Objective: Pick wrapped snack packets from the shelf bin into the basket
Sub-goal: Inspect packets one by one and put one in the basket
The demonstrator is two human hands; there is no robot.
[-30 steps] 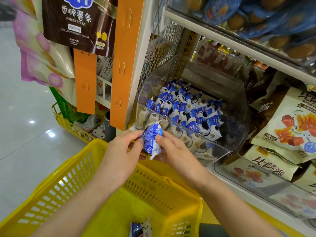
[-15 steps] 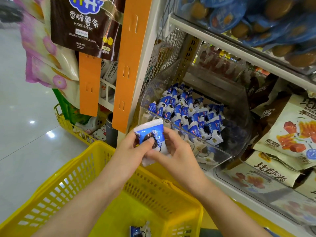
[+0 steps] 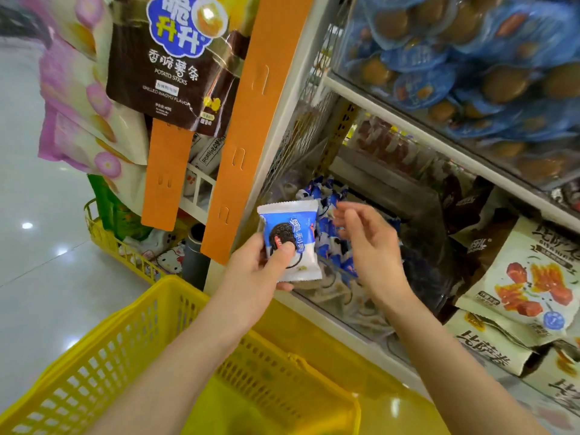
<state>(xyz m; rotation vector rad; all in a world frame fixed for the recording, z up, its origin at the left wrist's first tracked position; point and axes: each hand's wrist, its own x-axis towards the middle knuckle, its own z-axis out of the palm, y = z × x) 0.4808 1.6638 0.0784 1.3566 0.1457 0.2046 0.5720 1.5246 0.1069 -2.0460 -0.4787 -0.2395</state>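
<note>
Head view: left hand [image 3: 254, 271] pinches one blue-and-white snack packet [image 3: 290, 238], held upright above the yellow basket [image 3: 150, 309], not dropped in yet. Right hand [image 3: 367, 246] is empty, fingers loose, over the shelf bin [image 3: 345, 312]. Many packets left there; basket floor mostly unseen.

Right hand [image 3: 373, 246] now off packet [image 3: 293, 229]

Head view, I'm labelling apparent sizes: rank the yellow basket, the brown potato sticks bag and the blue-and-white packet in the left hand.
1. yellow basket: largest, though nearest the camera and cut off by the frame.
2. brown potato sticks bag.
3. blue-and-white packet, pinched by the left hand: smallest.
</note>
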